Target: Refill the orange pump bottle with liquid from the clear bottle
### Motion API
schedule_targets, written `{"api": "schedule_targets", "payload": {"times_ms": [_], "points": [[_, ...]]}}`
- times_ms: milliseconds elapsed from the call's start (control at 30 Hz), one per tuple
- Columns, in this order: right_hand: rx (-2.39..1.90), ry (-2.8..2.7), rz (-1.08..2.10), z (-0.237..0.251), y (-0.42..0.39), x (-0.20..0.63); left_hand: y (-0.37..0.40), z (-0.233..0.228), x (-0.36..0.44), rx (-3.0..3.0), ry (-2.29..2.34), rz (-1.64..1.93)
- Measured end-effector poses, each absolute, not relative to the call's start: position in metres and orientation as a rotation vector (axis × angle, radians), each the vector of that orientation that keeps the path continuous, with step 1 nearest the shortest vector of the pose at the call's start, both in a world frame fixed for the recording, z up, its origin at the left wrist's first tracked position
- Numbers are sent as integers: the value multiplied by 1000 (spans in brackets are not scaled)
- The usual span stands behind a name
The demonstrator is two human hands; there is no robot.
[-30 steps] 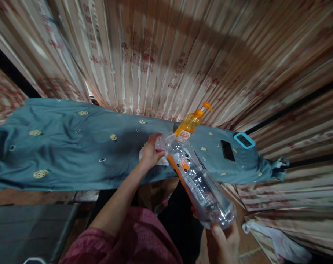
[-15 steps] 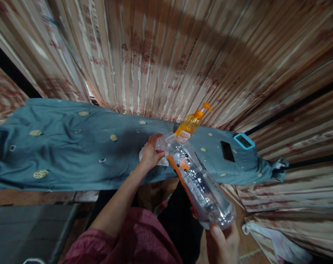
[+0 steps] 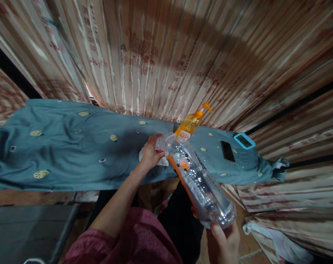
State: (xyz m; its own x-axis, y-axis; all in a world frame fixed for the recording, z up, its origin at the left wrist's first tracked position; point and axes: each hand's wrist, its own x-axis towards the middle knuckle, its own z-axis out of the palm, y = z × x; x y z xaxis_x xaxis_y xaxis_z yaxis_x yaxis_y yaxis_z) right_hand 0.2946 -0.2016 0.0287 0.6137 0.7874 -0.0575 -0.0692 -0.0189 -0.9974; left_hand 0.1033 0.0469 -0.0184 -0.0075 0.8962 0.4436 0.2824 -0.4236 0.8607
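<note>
A large clear plastic bottle with an orange-edged label lies slantwise in front of me, its neck toward the upper left. My left hand has its fingers closed around the clear neck end. At the lower right, my right hand grips the base, thumb on the near side. I cannot tell how much liquid is inside. Under and beside my left hand is a piece of white paper or tissue. Just beyond the neck stands a pump bottle of yellow-orange liquid with an orange pump head; its lower part is hidden.
A teal patterned cloth covers the long narrow table. On its right part lie a dark phone and a blue-framed digital clock. Pleated patterned curtains hang behind. A dark grey flat-topped object is at lower left.
</note>
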Motion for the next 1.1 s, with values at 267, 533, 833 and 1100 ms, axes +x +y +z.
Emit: {"api": "schedule_targets", "payload": {"times_ms": [267,533,833,1100], "points": [[-1482,-637,718,25,-203,297,47,-19,103,1727,1246,1464],[-1442,-631,762,24,-201,297,47,-18,102,1727,1224,1466],[-1421,-667,718,11,-203,303,46,-16,101,1715,1216,1476],[-1453,-647,720,6,-202,305,45,-17,101,1685,1230,1464]]}}
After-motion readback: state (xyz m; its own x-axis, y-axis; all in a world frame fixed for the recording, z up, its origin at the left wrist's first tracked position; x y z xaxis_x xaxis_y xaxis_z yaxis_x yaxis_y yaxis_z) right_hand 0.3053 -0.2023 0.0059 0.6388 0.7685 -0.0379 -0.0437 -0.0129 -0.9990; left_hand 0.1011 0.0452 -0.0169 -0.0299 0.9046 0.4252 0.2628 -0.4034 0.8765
